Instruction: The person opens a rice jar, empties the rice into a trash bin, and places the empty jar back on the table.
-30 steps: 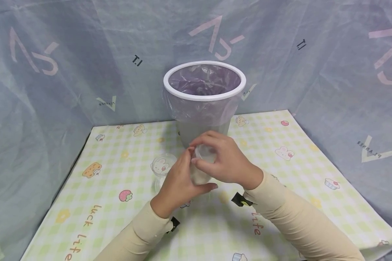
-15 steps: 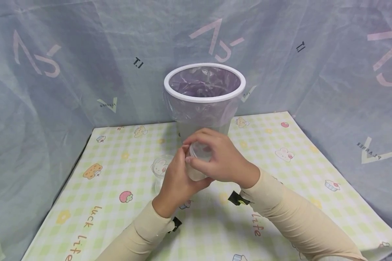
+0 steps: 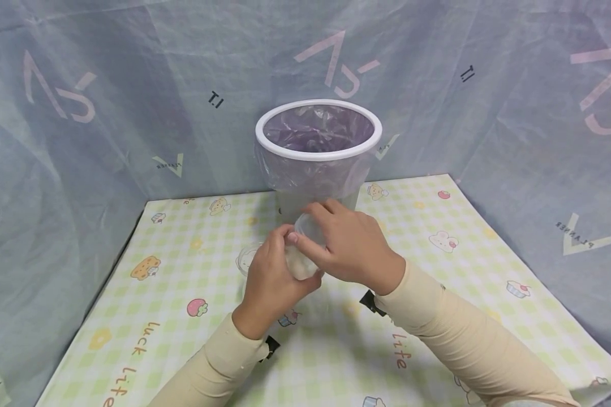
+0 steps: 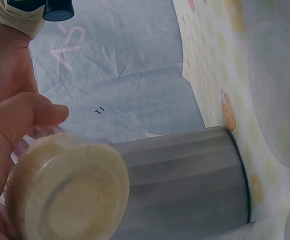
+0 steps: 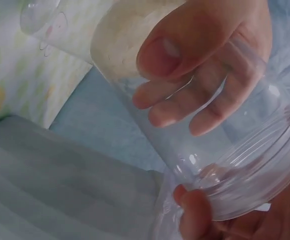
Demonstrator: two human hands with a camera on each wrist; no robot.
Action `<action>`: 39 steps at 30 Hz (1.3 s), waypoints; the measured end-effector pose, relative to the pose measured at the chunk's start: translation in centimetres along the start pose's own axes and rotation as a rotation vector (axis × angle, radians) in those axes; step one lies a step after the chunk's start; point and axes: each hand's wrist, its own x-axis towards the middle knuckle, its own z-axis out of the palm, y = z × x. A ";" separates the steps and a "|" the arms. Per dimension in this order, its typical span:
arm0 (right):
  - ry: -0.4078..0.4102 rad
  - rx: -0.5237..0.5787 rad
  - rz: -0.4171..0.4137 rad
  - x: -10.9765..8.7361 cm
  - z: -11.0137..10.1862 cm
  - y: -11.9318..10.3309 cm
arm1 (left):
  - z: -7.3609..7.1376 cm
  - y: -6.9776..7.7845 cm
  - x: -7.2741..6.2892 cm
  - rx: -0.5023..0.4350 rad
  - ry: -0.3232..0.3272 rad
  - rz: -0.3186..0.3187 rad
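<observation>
A clear plastic jar (image 3: 298, 263) with pale, grainy contents in its bottom is between both hands, above the table in front of the bin. My left hand (image 3: 272, 277) grips the jar's body, thumb on the near side and fingers on the far side. My right hand (image 3: 355, 244) pinches the clear lid (image 3: 309, 225) at the jar's mouth, thumb and fingers on opposite edges. Ridged rings of the lid and neck show in the right wrist view, where right fingertips (image 5: 195, 212) press the rim. In the left wrist view the jar's base (image 4: 85, 195) faces the camera.
A grey bin (image 4: 185, 180) with a white rim ring (image 3: 318, 155) and clear liner stands just behind the hands. Another clear round container (image 3: 245, 259) stands on the table, partly hidden behind the left hand. A checked cloth (image 3: 183, 362) covers the table; grey-blue curtains (image 3: 132, 113) surround it.
Both hands have shifted slightly left with the jar. The right hand has turned and the lid tilts more; more of the pale contents shows below it.
</observation>
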 end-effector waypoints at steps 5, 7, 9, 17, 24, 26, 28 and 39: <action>0.072 -0.023 -0.098 0.0 0.3 0.5 | -0.1 0.2 -0.2 -0.026 -0.033 -0.016; 0.105 -0.020 -0.142 0.0 0.3 0.8 | -0.1 0.2 -0.2 -0.036 -0.046 -0.016; 0.134 -0.009 -0.178 0.0 0.4 1.0 | -0.1 0.3 -0.2 -0.044 -0.056 -0.010; 0.172 0.048 -0.243 0.0 0.7 1.6 | -0.1 0.1 -0.4 -0.067 -0.064 0.021; 0.186 0.064 -0.271 -0.1 1.1 1.8 | -0.1 0.0 -0.4 -0.064 -0.075 0.027; 0.191 0.066 -0.279 -0.1 1.1 1.9 | -0.1 -0.1 -0.4 -0.065 -0.084 0.026; 0.196 0.073 -0.297 -0.2 1.2 1.9 | -0.2 -0.1 -0.5 -0.094 -0.108 0.000; 0.225 0.147 -0.442 -0.1 1.0 2.3 | -1.1 0.1 -0.7 -0.256 -0.236 -0.121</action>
